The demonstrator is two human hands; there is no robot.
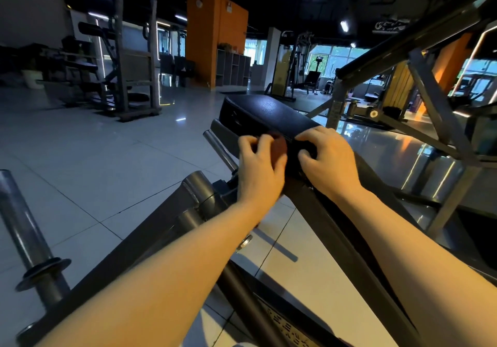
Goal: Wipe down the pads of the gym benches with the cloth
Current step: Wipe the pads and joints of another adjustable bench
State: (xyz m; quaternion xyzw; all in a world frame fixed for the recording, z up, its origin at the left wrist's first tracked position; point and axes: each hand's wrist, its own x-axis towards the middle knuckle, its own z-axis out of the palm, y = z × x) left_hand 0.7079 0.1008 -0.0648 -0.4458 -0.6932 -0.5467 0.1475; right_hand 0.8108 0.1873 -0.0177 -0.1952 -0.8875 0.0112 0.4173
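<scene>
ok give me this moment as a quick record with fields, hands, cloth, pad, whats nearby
setting: gym floor with machines
pad: black bench pad, upper face bare
cloth: reddish-brown cloth, on the pad's near left edge
left hand: left hand grips the cloth, fingers curled over it
right hand: right hand rests on the pad's near edge, fingers curled over it, no cloth
nearby: steel weight peg left of the pad; grey machine frame to the right
</scene>
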